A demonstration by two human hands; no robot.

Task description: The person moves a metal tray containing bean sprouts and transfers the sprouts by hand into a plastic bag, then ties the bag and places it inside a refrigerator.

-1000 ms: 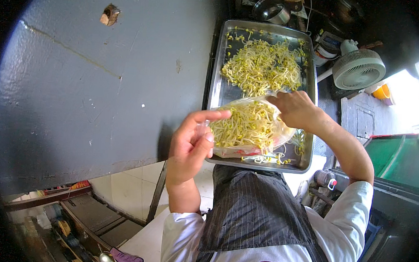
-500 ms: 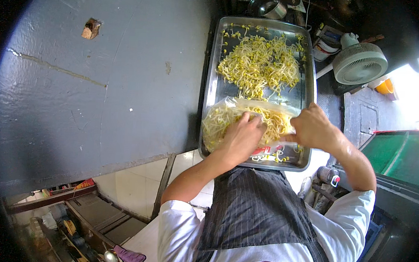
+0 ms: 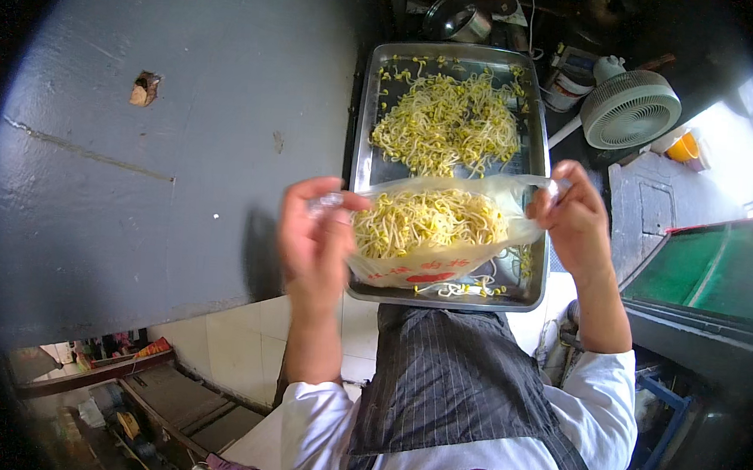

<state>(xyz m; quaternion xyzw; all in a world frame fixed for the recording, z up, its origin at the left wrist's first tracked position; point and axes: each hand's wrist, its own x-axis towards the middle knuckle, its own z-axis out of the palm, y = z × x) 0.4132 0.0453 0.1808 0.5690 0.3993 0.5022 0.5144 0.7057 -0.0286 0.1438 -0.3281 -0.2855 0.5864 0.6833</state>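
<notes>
A thin whitish plastic bag (image 3: 409, 272) with red print is stretched wide across the near half of a metal tray (image 3: 532, 279). Bean sprouts (image 3: 429, 224) with yellow heads fill it. My left hand (image 3: 315, 231) pinches a gathered corner of the bag at its left end. At the right end, my right hand (image 3: 574, 214) grips the other gathered corner. Beyond the bag, a loose heap of bean sprouts (image 3: 449, 123) lies in the tray's far half. A few stray sprouts (image 3: 464, 288) rest by the tray's near edge.
A grey wall or panel (image 3: 136, 220) rises along the left. Past the tray's far end sits a metal pot (image 3: 459, 18). A white fan (image 3: 630, 111) stands at the far right, with a green surface (image 3: 702, 263) nearer on that side.
My left hand has come out of the sprouts and moved left to the bag's corner. My right hand has lifted its end. The bag is now pulled taut and opened wider.
</notes>
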